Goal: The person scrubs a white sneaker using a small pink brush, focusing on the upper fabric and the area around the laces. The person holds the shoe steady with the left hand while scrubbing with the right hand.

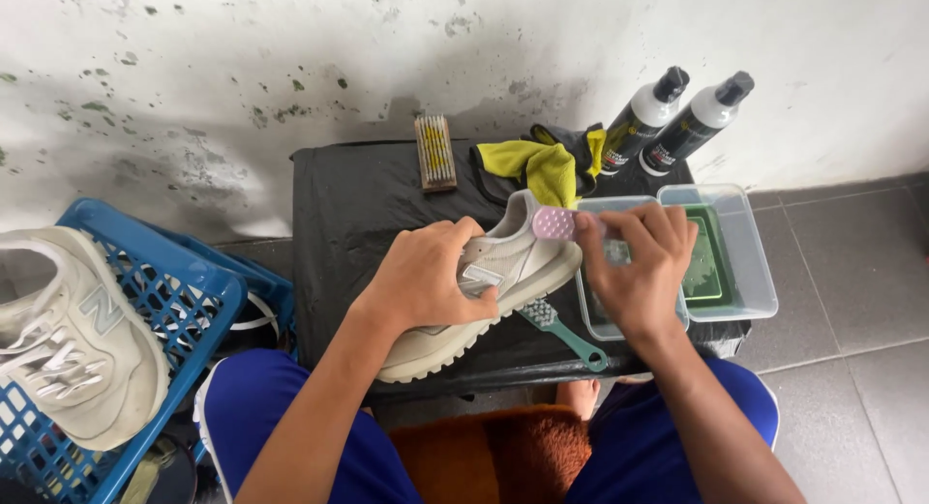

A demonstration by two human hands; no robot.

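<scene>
My left hand (426, 277) has a closed grip around the beige sneaker (484, 291), held over the black bench (358, 204). Its long axis runs diagonally, heel up and away from my grip, toe down toward me. My right hand (639, 272) clenches a pink brush (554, 223) at the heel. Beyond that grip lean two white spray bottles (677, 122) with black labels and caps.

A black-covered bench (358, 223) stands against a stained white wall (242, 69). On the bench's far edge lies a wooden brush (435, 152), with a yellow cloth (544, 165) to its right. Two spray bottles (677, 119) lean past the bench's right corner. A green-handled brush (566, 332) lies near its front edge. Left of the bench, a blue crate (174, 301) holds another shoe (77, 340).
</scene>
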